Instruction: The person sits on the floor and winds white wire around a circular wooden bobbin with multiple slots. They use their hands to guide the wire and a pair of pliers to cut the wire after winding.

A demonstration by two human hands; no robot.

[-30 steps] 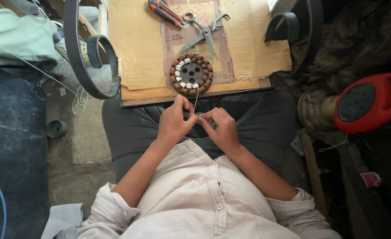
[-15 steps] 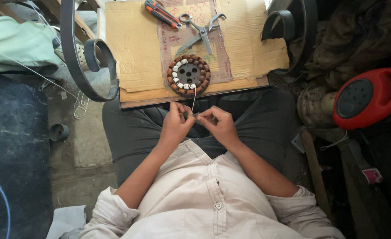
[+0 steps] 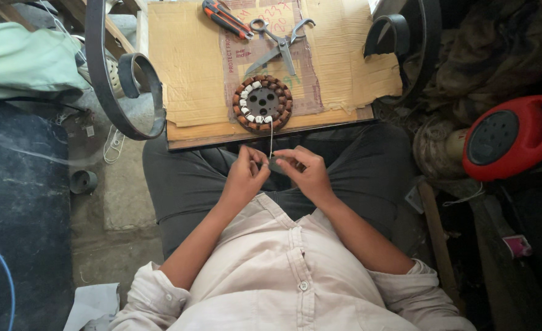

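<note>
Hands (image 3: 277, 171) dropped slightly w/ wire (image 3: 271, 138); stator (image 3: 262, 103) just beyond.

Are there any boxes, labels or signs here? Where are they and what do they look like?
Flattened cardboard sheet: lying on the board in front of the person, tan, rectangular, creased.
Printed strip on the cardboard: down its middle, under the scissors and the round motor winding, pinkish-brown with faint print and handwriting.
Small pink packet: on the floor at the far right, too small to make out.
No screens.

Stator (image 3: 262, 103) on cardboard (image 3: 185, 67), scissors (image 3: 280, 41) behind it, hands (image 3: 277, 175) before
</note>
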